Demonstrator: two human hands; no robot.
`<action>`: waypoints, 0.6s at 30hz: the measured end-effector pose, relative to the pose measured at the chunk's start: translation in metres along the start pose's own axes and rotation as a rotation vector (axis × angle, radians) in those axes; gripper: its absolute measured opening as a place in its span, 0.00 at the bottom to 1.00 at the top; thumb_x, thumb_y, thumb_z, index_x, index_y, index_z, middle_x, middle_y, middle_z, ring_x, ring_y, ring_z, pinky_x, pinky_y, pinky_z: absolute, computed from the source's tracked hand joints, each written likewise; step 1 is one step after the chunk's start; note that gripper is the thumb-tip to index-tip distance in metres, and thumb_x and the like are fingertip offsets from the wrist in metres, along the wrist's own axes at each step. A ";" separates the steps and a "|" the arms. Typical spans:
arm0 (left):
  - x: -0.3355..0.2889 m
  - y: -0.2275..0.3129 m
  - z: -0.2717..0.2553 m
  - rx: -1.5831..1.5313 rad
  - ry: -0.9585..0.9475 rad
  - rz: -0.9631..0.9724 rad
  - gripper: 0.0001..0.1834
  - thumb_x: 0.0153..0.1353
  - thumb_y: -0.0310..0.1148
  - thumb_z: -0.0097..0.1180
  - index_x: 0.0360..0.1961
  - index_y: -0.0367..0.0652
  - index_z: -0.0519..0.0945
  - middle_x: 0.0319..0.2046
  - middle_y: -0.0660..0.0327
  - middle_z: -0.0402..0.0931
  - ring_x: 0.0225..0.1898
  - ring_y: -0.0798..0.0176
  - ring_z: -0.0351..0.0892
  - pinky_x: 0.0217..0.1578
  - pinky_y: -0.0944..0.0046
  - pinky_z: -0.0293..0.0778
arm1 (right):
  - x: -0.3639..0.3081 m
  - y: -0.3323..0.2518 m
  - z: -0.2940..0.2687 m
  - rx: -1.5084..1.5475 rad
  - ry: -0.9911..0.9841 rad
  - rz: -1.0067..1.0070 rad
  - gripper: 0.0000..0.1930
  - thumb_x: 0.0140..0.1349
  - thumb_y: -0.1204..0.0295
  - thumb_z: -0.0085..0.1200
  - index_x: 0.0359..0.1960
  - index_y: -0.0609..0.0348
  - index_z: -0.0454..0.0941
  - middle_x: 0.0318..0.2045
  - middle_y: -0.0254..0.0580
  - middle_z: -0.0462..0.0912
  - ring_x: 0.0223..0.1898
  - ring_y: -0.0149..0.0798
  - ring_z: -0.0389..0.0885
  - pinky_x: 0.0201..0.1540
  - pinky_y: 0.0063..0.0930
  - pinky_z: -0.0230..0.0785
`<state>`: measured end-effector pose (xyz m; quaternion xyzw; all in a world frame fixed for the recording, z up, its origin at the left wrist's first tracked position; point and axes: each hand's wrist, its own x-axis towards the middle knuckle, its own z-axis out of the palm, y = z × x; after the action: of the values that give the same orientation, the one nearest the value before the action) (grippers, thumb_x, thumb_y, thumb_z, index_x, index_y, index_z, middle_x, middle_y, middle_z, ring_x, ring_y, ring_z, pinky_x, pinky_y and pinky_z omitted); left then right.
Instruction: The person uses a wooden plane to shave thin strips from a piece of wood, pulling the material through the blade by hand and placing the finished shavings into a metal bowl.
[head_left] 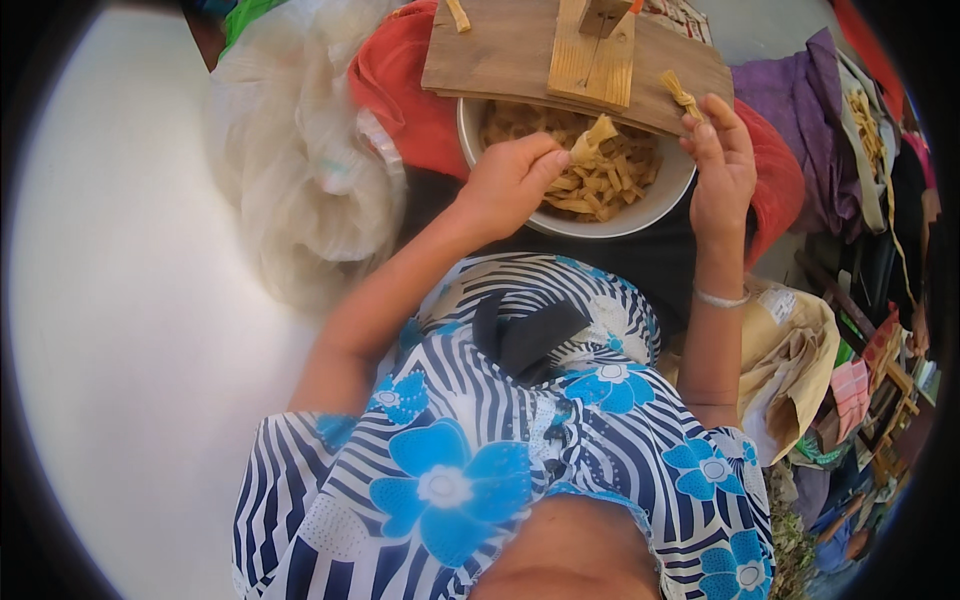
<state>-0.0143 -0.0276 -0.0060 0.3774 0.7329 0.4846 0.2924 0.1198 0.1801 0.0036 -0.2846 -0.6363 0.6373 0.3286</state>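
Note:
Between the thumb and fingers of my left hand point(512, 182) is a pale yellow folded strip point(596, 143), held over a round metal bowl point(560, 231). Many similar short, flat yellow pieces point(600, 190) lie loose in the bowl. At the bowl's right side, my right hand point(722, 165) pinches the lower end of a small knotted yellow strip point(680, 93) by the corner of a wooden board point(480, 60). The board covers the far part of the bowl. What the pieces are made of I cannot tell.
A small wooden block point(592, 60) with an upright part stands on the board, and another yellow strip point(458, 14) lies at its far left. Crumpled translucent plastic point(300, 190) lies left of the bowl. On the right are purple cloth point(800, 130), a brown paper bag point(790, 345) and mixed clutter.

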 end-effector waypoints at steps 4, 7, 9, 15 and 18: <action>0.012 0.020 0.003 0.545 0.279 0.361 0.05 0.59 0.33 0.56 0.30 0.44 0.76 0.23 0.59 0.73 0.25 0.57 0.76 0.25 0.61 0.71 | -0.031 -0.017 0.021 -0.151 -0.193 -0.011 0.19 0.65 0.71 0.52 0.57 0.65 0.70 0.42 0.37 0.78 0.39 0.26 0.75 0.44 0.19 0.68; 0.019 0.022 0.004 0.583 0.321 0.494 0.09 0.56 0.37 0.58 0.25 0.46 0.73 0.22 0.61 0.74 0.24 0.54 0.77 0.21 0.57 0.71 | -0.040 -0.027 0.039 -0.054 -0.272 0.151 0.13 0.65 0.71 0.53 0.47 0.66 0.76 0.28 0.32 0.78 0.26 0.22 0.72 0.33 0.15 0.66; 0.015 0.025 -0.002 0.583 0.251 0.487 0.06 0.56 0.33 0.58 0.27 0.46 0.75 0.23 0.61 0.73 0.25 0.54 0.76 0.22 0.58 0.71 | -0.036 -0.024 0.038 -0.075 -0.356 0.186 0.10 0.65 0.71 0.53 0.42 0.66 0.78 0.23 0.29 0.76 0.24 0.21 0.70 0.29 0.14 0.64; 0.009 0.029 -0.020 0.740 0.189 0.599 0.06 0.51 0.33 0.60 0.27 0.47 0.75 0.21 0.62 0.67 0.22 0.57 0.74 0.19 0.59 0.67 | -0.033 -0.026 0.031 -0.248 -0.445 0.140 0.08 0.64 0.72 0.51 0.36 0.65 0.80 0.22 0.31 0.78 0.22 0.21 0.70 0.26 0.16 0.63; 0.011 0.030 -0.020 0.812 0.227 0.676 0.07 0.49 0.33 0.61 0.26 0.48 0.74 0.20 0.63 0.65 0.22 0.61 0.73 0.19 0.60 0.66 | -0.028 -0.042 0.031 -0.294 -0.509 0.168 0.09 0.64 0.70 0.53 0.34 0.65 0.78 0.22 0.29 0.75 0.23 0.22 0.69 0.27 0.16 0.63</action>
<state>-0.0285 -0.0206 0.0287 0.6202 0.7260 0.2671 -0.1303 0.1149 0.1380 0.0453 -0.2119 -0.7579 0.6141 0.0599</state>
